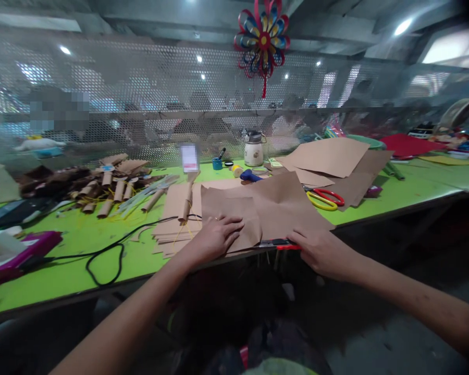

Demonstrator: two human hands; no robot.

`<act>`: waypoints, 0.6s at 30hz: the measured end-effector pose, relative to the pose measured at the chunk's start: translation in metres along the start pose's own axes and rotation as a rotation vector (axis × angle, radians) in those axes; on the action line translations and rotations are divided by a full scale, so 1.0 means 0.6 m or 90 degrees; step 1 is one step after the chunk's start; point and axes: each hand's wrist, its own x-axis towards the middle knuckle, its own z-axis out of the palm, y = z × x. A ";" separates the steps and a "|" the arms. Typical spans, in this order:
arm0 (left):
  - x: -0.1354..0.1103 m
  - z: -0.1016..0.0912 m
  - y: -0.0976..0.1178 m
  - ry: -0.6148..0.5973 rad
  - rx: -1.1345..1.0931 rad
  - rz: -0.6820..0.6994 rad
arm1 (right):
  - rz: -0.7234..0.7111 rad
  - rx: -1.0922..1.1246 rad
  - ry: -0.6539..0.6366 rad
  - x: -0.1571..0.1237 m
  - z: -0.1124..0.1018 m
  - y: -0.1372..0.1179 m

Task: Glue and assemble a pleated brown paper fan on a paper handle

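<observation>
My left hand [221,237] lies flat with its fingers stretched over a brown paper sheet [277,200], near a smaller folded piece or flap [240,208]. In my right hand [316,250] is a red and black utility knife [287,244], its blade pointing left along the paper's front edge. The blade's tip is at the fold, close to my left fingertips. Under the sheet and to the left lies a stack of brown paper [170,229], with a rolled paper tube [186,203] on top.
Scissors with red and yellow handles [324,199] lie right of the sheet. More brown sheets [332,159] stand behind them. Several paper tubes [119,190] are heaped on the left. A black cable [121,255] loops across the green table [74,271]. A white jug [254,151] stands behind.
</observation>
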 end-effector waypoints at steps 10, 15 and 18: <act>0.000 0.007 -0.005 0.009 0.002 0.009 | 0.025 -0.042 0.041 -0.014 0.011 -0.005; 0.000 0.004 -0.007 -0.009 -0.005 0.007 | 0.007 -0.044 0.024 0.026 0.002 -0.027; -0.001 0.000 -0.005 -0.014 -0.009 -0.003 | -0.004 -0.030 0.014 0.034 -0.002 -0.032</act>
